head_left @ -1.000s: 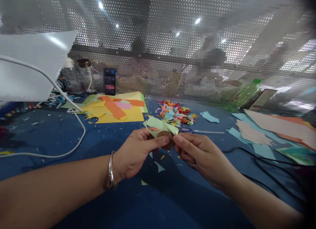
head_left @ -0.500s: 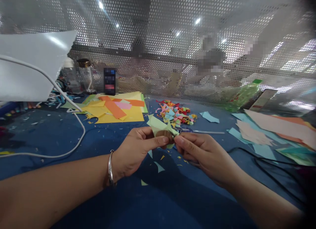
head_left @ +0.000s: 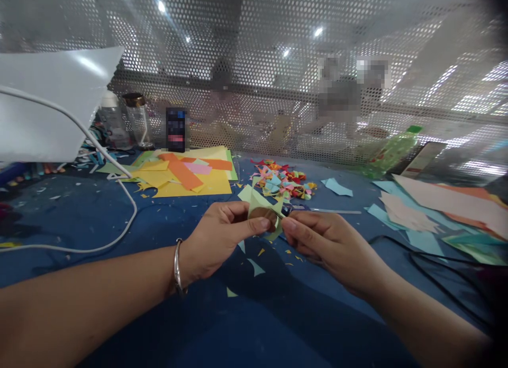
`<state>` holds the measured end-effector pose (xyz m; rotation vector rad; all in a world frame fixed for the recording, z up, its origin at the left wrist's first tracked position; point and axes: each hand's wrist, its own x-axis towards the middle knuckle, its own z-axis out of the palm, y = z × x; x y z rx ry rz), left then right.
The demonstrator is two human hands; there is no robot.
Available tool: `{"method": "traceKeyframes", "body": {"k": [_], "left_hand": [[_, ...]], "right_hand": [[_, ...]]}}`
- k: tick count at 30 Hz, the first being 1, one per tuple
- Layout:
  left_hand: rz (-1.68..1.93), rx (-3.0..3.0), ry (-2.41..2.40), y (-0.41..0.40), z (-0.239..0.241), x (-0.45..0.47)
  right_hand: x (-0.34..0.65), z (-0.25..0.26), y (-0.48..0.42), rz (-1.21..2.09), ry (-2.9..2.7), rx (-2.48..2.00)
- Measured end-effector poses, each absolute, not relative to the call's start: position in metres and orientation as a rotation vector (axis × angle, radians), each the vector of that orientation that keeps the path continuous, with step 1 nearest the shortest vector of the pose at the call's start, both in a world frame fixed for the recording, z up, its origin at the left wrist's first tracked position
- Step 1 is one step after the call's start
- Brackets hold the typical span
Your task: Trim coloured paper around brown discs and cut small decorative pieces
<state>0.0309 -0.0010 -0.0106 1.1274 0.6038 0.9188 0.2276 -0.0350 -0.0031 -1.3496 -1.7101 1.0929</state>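
In front of me, my left hand [head_left: 228,230] is closed, pinching light green paper [head_left: 257,198] together with a brown round disc [head_left: 262,214] under the thumb. The paper's edges stick up around the disc, and one strip curls away at its right side. Close beside it, my right hand [head_left: 317,233] is closed on a thin dark blade-like tool [head_left: 280,215] whose tip meets the paper's right edge. Most of that tool is hidden by the fingers. Small blue and yellow offcuts [head_left: 256,267] lie on the blue tabletop [head_left: 254,325] below.
A heap of small multicoloured paper pieces [head_left: 283,180] lies behind my hands. Yellow and orange sheets [head_left: 186,182] are back left, near a phone [head_left: 175,129]. More sheets [head_left: 448,204], a green bottle [head_left: 392,153] and a black cable [head_left: 420,262] are at right; a white cable [head_left: 130,220] curves at left.
The green paper has turned slightly in my left hand, and a cut strip now curls up at its right edge. Both hands stay in nearly the same place.
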Motion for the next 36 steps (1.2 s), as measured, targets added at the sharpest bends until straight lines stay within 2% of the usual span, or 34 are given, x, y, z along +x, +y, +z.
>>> {"method": "traceKeyframes", "body": {"k": [21, 36], "left_hand": [[0.846, 1.154, 0.583, 0.0044, -0.0104, 0.0286], [0.849, 1.274, 0.654, 0.0035, -0.0101, 0.0303]], "right_hand": [[0.2282, -0.0022, -0.0336, 1.002, -1.845, -1.329], [0.2228, -0.0043, -0.0315, 1.035, -1.642, -1.257]]}}
